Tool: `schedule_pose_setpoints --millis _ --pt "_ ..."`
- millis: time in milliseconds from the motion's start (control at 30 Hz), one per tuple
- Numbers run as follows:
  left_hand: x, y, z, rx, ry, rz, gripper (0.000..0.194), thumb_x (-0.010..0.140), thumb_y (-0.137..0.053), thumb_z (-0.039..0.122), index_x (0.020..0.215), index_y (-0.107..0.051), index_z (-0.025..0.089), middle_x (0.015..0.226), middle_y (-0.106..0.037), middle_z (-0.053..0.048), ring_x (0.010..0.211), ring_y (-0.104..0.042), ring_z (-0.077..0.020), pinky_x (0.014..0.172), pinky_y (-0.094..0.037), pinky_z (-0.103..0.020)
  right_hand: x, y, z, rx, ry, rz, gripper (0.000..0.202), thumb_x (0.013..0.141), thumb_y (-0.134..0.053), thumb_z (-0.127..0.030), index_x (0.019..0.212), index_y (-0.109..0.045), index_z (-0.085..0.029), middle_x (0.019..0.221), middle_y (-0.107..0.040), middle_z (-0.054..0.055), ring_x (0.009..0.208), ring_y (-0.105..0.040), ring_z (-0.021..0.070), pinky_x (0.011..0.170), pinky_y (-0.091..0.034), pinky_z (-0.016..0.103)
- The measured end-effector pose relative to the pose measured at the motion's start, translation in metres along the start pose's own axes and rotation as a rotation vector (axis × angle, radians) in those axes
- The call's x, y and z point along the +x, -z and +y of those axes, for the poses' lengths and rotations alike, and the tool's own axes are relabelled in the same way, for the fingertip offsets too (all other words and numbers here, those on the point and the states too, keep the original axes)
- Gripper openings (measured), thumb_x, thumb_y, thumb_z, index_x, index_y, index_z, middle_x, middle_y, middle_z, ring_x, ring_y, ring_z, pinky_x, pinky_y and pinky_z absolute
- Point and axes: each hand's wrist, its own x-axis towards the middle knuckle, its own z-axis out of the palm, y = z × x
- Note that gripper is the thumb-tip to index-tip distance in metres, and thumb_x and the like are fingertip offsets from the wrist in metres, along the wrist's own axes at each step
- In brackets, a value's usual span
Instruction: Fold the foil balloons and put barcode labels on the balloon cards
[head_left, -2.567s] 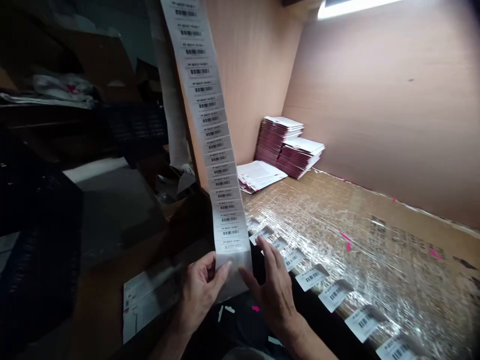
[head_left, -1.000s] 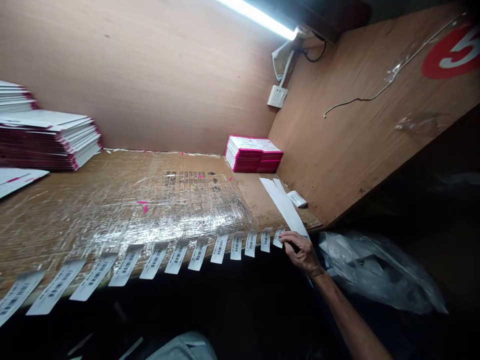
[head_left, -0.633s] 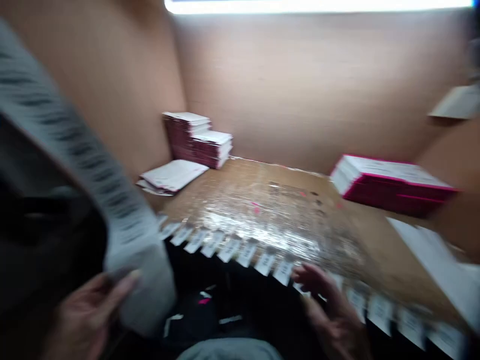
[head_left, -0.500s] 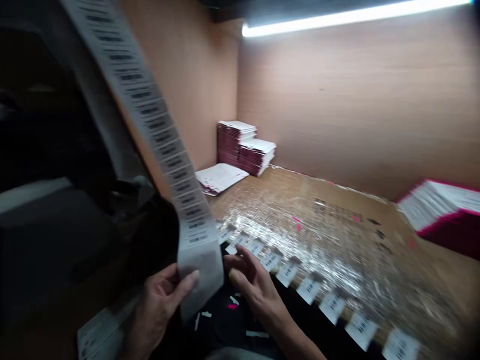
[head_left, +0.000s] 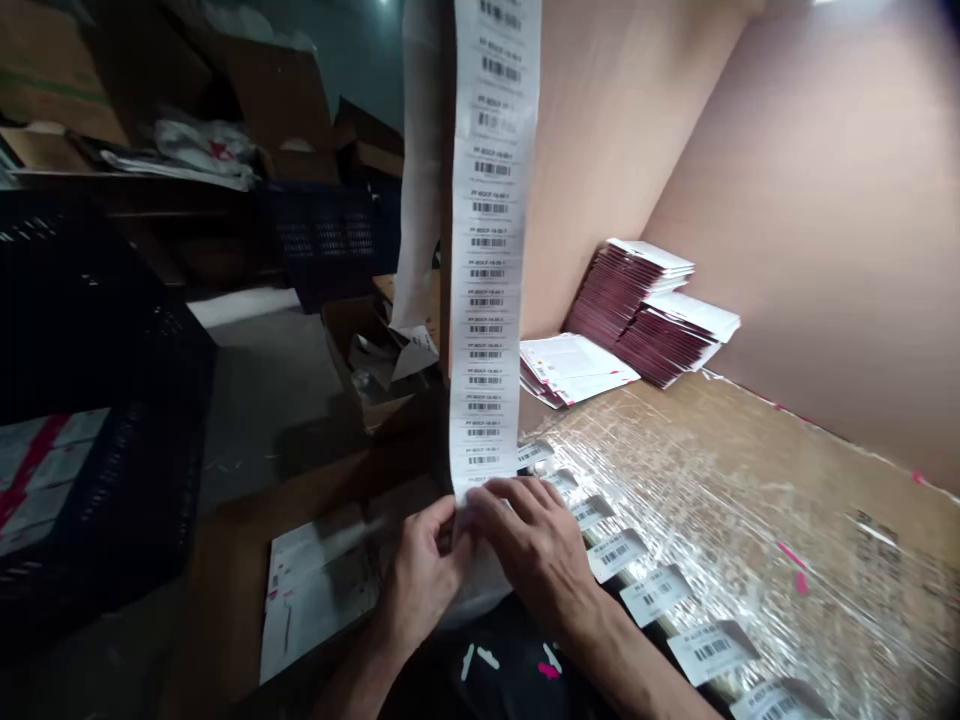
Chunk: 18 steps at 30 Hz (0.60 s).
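Observation:
A long strip of barcode labels (head_left: 487,270) hangs down to my hands from the top of the view. My left hand (head_left: 424,565) is closed on its lower end, gripping the left edge. My right hand (head_left: 536,540) reaches across the front, its fingertips pinched at the lowest printed label; whether a label has lifted there is hidden by the fingers. Below my hands the strip's blank tail curls away. Separate barcode labels, one of them a white label (head_left: 656,592), stick out in a row along the table edge to the right of my right hand.
Red-edged stacks of white cards (head_left: 637,305) stand against the wooden partition, beside a low pile of white envelopes (head_left: 577,367). Plastic film covers the cardboard tabletop (head_left: 750,500). An open carton (head_left: 225,600) holding white packets sits lower left, with a dark crate (head_left: 150,490) farther left.
The view has swung left. My right hand, apart from the strip with its fingers loosely spread before, has closed on the strip beside my left hand. The strip now hangs nearly upright.

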Motion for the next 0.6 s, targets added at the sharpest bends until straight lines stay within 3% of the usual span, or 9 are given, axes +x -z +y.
schedule_pose_setpoints --millis 133,267,333,400,500,600 --pt "-0.001 0.007 0.000 0.114 -0.028 0.029 0.018 0.077 -0.067 0.027 0.089 -0.071 0.014 0.068 -0.066 0.001 0.067 -0.061 -0.0174 0.058 -0.046 -0.020 0.022 0.004 0.008 -0.046 0.198 -0.166 0.020 0.095 -0.046 -0.014 0.081 -0.059 -0.018 0.073 -0.061 0.002 0.064 -0.051 0.0146 0.063 -0.038 0.030" --pt "0.000 0.010 0.000 0.163 -0.031 0.055 0.017 0.077 -0.066 0.030 0.075 -0.071 0.013 0.062 -0.064 0.000 0.062 -0.060 -0.0166 0.052 -0.043 -0.019 0.021 -0.008 0.007 -0.055 0.212 -0.132 0.022 0.091 -0.049 -0.012 0.072 -0.059 -0.018 0.068 -0.060 0.002 0.060 -0.050 0.0150 0.058 -0.036 0.030" --pt "0.000 0.012 0.000 0.161 -0.029 0.060 0.018 0.078 -0.066 0.031 0.079 -0.072 0.013 0.066 -0.067 -0.001 0.064 -0.062 -0.0178 0.054 -0.045 -0.020 0.020 -0.016 0.003 0.109 0.033 -0.060 0.021 0.090 -0.051 -0.016 0.072 -0.062 -0.018 0.070 -0.062 0.003 0.060 -0.053 0.0135 0.057 -0.039 0.027" --pt "0.001 0.014 -0.002 0.141 -0.005 0.040 0.020 0.078 -0.067 0.030 0.089 -0.073 0.013 0.073 -0.071 -0.003 0.068 -0.064 -0.0192 0.057 -0.048 -0.022 0.021 -0.019 0.000 0.379 -0.251 0.018 0.018 0.088 -0.053 -0.021 0.075 -0.065 -0.018 0.075 -0.065 0.003 0.061 -0.057 0.0123 0.057 -0.042 0.024" --pt "0.001 0.025 -0.004 0.013 0.055 0.045 0.028 0.079 -0.069 0.033 0.100 -0.071 0.014 0.082 -0.074 -0.005 0.073 -0.067 -0.0204 0.064 -0.052 -0.024 0.029 -0.011 0.007 0.788 -0.647 0.108 0.023 0.089 -0.056 -0.036 0.083 -0.068 -0.017 0.063 -0.062 0.000 0.054 -0.056 0.0118 0.051 -0.044 0.023" --pt "0.001 0.044 -0.002 -0.133 0.073 0.178 0.034 0.076 -0.073 0.036 0.102 -0.071 0.015 0.089 -0.077 -0.007 0.078 -0.069 -0.0195 0.071 -0.053 -0.024 0.039 0.003 0.036 0.906 -0.807 0.262 0.032 0.089 -0.056 -0.046 0.094 -0.066 -0.016 0.053 -0.058 -0.003 0.047 -0.056 0.0119 0.050 -0.046 0.023"
